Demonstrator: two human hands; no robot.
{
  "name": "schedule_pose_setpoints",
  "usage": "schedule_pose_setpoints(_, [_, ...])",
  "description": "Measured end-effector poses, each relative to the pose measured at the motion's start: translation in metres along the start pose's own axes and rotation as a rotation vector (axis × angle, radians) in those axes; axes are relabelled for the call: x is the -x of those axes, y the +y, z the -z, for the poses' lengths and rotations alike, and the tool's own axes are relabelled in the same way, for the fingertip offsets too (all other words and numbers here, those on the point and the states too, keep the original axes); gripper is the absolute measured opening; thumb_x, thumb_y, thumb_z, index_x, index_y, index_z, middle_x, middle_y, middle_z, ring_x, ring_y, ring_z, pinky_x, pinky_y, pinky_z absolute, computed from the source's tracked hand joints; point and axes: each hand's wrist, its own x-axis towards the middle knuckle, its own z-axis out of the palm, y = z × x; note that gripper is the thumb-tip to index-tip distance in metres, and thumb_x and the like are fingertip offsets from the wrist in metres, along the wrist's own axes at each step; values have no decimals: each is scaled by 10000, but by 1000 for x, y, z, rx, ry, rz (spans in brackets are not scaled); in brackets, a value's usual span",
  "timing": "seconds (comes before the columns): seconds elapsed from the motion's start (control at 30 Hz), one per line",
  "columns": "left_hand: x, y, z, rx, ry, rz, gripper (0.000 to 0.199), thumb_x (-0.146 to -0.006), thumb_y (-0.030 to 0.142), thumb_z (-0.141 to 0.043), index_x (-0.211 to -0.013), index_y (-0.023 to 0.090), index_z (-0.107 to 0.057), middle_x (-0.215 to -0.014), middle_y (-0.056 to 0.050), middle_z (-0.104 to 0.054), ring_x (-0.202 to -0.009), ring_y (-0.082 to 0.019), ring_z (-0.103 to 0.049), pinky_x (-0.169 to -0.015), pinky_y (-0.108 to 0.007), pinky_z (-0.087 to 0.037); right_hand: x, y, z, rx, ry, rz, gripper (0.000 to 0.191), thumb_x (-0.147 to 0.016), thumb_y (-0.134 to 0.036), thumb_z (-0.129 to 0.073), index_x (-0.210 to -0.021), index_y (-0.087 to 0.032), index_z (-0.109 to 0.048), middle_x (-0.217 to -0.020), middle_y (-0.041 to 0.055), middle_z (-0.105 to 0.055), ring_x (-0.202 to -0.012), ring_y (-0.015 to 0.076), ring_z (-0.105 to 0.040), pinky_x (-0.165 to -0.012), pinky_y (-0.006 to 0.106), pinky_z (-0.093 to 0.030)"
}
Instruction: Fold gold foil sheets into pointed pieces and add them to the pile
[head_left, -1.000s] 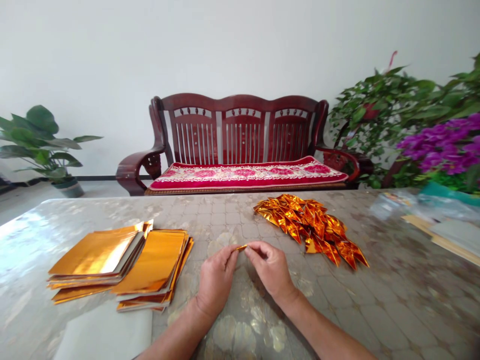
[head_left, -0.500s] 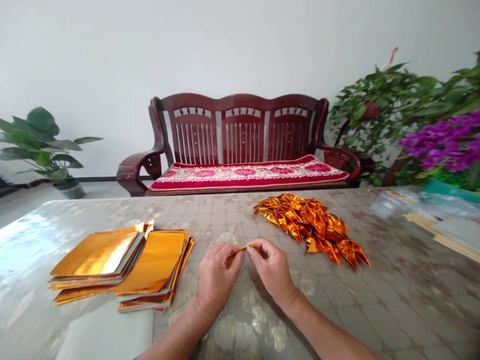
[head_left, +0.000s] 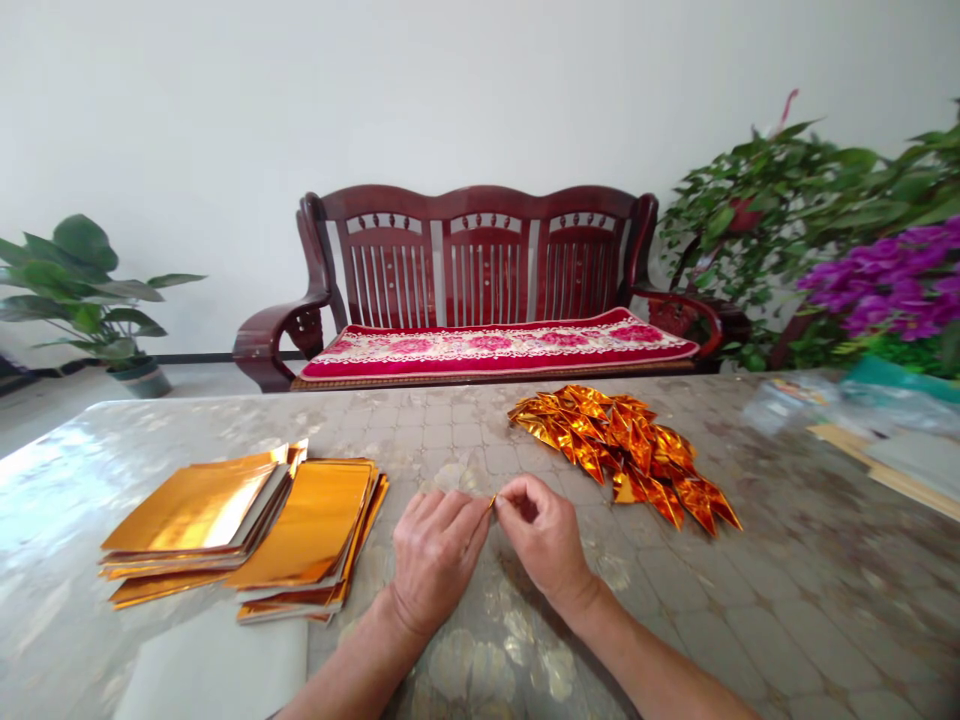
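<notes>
Between my two hands, over the middle of the table, a small piece of gold foil paper (head_left: 492, 502) shows only at its tip. My left hand (head_left: 437, 548) is closed round it and hides most of it. The thumb and fingertips of my right hand (head_left: 546, 540) pinch its right end. On the left lie two stacks of gold foil sheets, one (head_left: 187, 505) beside the other (head_left: 307, 525). Beyond my right hand is a pile of folded gold foil pieces (head_left: 619, 440), shiny and pointed.
A pale sheet (head_left: 217, 665) lies at the near left of the patterned table (head_left: 757, 590). Plastic bags (head_left: 791, 400) and flat boards (head_left: 919, 465) are at the far right. Behind stand a wooden bench (head_left: 487, 270), a potted plant (head_left: 90, 290) and purple flowers (head_left: 892, 280).
My left hand has turned, its fingers now lying further over the foil piece, so less of the foil shows. My right hand has barely moved.
</notes>
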Motion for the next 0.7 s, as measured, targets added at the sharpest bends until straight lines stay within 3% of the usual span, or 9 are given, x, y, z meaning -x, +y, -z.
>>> schedule_pose_setpoints(0.47, [5, 0, 0, -119, 45, -110, 225, -940, 185, -573, -1156, 209, -633, -810, 0, -690, -684, -157, -543, -637, -344, -322, 4, -3, -5, -162, 0, -183, 246, -812, -391, -624, -755, -162, -695, -634, 19, -660, -577, 158, -570, -561, 245, -456])
schedule_pose_setpoints(0.7, [5, 5, 0, -159, 3, -103, 131, -949, 177, -544, -1016, 200, -655, -771, -6, -649, -681, -165, -533, -643, -348, -323, 4, -6, -5, -178, -8, -240, 297, -792, -448, -655, -735, -161, -709, -640, 38, -689, -576, 167, -581, -560, 257, -457])
